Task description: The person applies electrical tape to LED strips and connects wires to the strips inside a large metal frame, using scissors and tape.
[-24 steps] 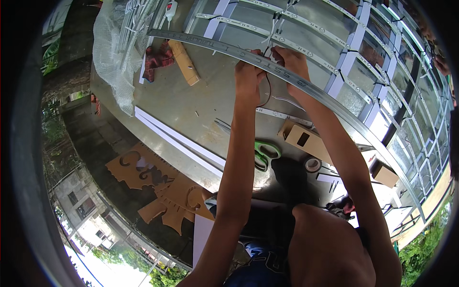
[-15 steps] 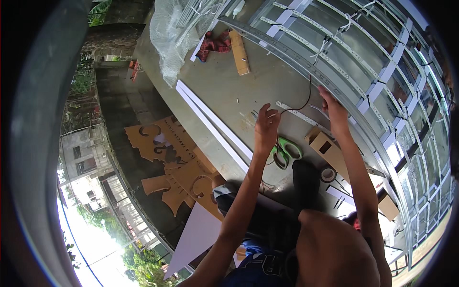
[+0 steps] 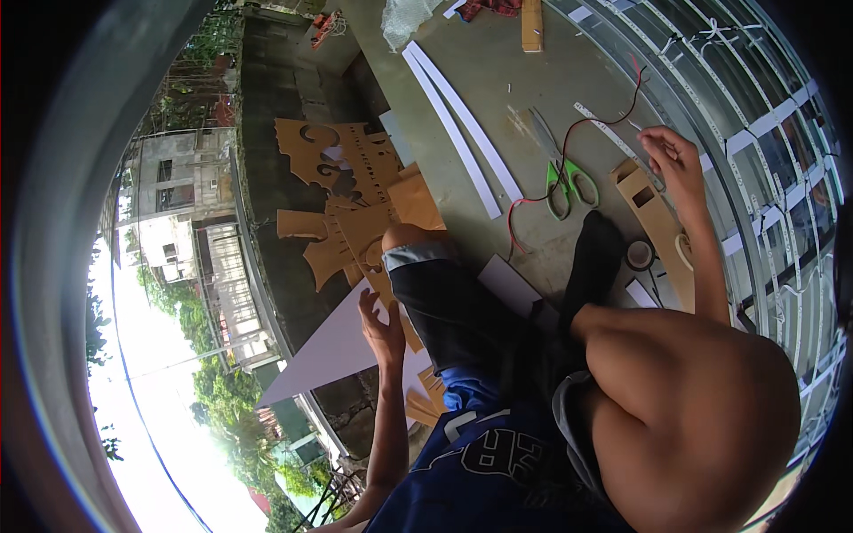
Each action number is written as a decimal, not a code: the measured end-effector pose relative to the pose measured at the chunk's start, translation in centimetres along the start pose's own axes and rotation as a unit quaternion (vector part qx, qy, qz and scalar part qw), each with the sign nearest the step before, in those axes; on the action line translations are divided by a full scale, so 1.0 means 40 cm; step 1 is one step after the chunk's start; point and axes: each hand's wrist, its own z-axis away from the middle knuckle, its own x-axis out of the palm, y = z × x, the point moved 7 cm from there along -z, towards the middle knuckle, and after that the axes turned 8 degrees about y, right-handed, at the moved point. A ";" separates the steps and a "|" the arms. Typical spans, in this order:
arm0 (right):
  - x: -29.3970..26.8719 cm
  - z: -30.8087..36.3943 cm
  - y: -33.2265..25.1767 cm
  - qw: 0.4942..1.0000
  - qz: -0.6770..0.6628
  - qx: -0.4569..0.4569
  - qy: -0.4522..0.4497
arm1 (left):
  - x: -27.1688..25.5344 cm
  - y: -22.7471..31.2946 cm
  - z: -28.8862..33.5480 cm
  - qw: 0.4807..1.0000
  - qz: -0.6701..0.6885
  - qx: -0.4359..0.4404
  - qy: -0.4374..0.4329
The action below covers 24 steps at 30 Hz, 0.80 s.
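Far left: a white sheet [image 3: 322,355] lay beside the left hand, its pointed end leading away from the wrist. Cut cardboard pieces [image 3: 364,231] were stacked beyond the fingertips.

Left hand [image 3: 382,329]: raised near the bent knee, thumb and fingers apart, nothing visible between them.

To its right and well beyond it, two long white strips [image 3: 450,133] lay in a narrow V on the grey work surface [image 3: 489,53].

Between the hands: a red-and-black wire [image 3: 597,121] lay loose in an S-bend. Its near end was on the left hand's side; its far end stood beyond the right fingertips. It crossed the green-handled scissors [image 3: 566,166], which lay with blades pointing away from the person.

Just left of the right hand: a strip of lights [image 3: 604,131], flat, with a cardboard box [image 3: 659,226] nearer the wrist.

Right hand [image 3: 671,164]: fingers loosely curled, tips close to a thin white wire [image 3: 635,124]. Blur and overlap hid whether the fingers were closed on it; could not tell.

Right of that hand: a metal frame [image 3: 769,119] carrying rows of similar strips.

Step, as judged: hands parted, the red-and-black wire ungripped. Lifting it would have called for a fingertip pinch, clear of the scissor handles.
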 end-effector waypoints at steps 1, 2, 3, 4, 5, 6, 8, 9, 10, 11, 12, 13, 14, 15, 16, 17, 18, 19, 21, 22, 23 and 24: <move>-0.006 -0.005 -0.045 0.999 0.023 -0.039 0.002 | -0.045 -0.011 -0.021 1.000 -0.002 0.011 0.020; -0.010 -0.008 -0.093 0.996 0.046 -0.078 0.006 | -0.090 -0.024 -0.054 0.999 -0.003 0.011 0.050; -0.017 -0.005 -0.143 0.991 0.069 -0.116 -0.003 | -0.134 -0.030 -0.092 0.997 0.017 0.021 0.076; -0.014 0.014 -0.188 0.985 0.084 -0.149 -0.022 | -0.171 -0.029 -0.140 0.994 -0.002 0.037 0.100; -0.010 0.040 -0.237 0.976 0.101 -0.185 -0.052 | -0.205 -0.031 -0.195 0.992 0.019 0.038 0.116; 0.000 0.077 -0.282 0.965 0.114 -0.219 -0.090 | -0.240 -0.026 -0.256 0.990 0.005 0.051 0.133; 0.030 0.180 -0.361 0.929 0.135 -0.279 -0.201 | -0.288 0.028 -0.389 0.974 -0.027 0.173 0.142; 0.044 0.242 -0.393 0.906 0.137 -0.299 -0.265 | -0.291 0.033 -0.471 0.982 0.012 0.150 0.114; 0.058 0.306 -0.419 0.880 0.137 -0.314 -0.329 | -0.299 0.059 -0.548 0.977 -0.033 0.178 0.110; 0.065 0.365 -0.443 0.851 0.131 -0.321 -0.395 | -0.284 0.089 -0.623 0.976 -0.014 0.205 0.071; 0.077 0.423 -0.456 0.821 0.129 -0.320 -0.455 | -0.249 0.135 -0.707 0.973 0.031 0.228 -0.003; 0.085 0.467 -0.467 0.795 0.125 -0.313 -0.505 | -0.218 0.170 -0.770 0.973 0.021 0.223 -0.060; 0.092 0.504 -0.474 0.772 0.120 -0.303 -0.546 | -0.184 0.230 -0.819 0.962 0.048 0.253 -0.094; 0.095 0.538 -0.479 0.746 0.115 -0.289 -0.589 | -0.147 0.281 -0.859 0.959 0.097 0.220 -0.153; 0.101 0.560 -0.480 0.733 0.118 -0.276 -0.610 | -0.114 0.350 -0.874 0.947 0.025 0.263 -0.181; 0.107 0.572 -0.478 0.724 0.124 -0.269 -0.623 | -0.084 0.432 -0.877 0.918 -0.100 0.338 -0.180; 0.110 0.582 -0.477 0.713 0.128 -0.258 -0.639 | -0.056 0.514 -0.875 0.893 -0.166 0.368 -0.201; 0.115 0.585 -0.474 0.708 0.130 -0.252 -0.647 | -0.047 0.600 -0.847 0.875 -0.150 0.424 -0.178; 0.123 0.594 -0.470 0.700 0.134 -0.241 -0.659 | -0.004 0.731 -0.809 0.872 -0.158 0.404 -0.227; 0.127 0.596 -0.467 0.697 0.135 -0.236 -0.663 | 0.021 0.782 -0.789 0.868 -0.164 0.382 -0.273; 0.130 0.598 -0.466 0.694 0.135 -0.231 -0.668 | 0.044 0.819 -0.769 0.860 -0.169 0.361 -0.319; 0.135 0.598 -0.465 0.692 0.133 -0.223 -0.673 | 0.060 0.863 -0.759 0.857 -0.160 0.367 -0.324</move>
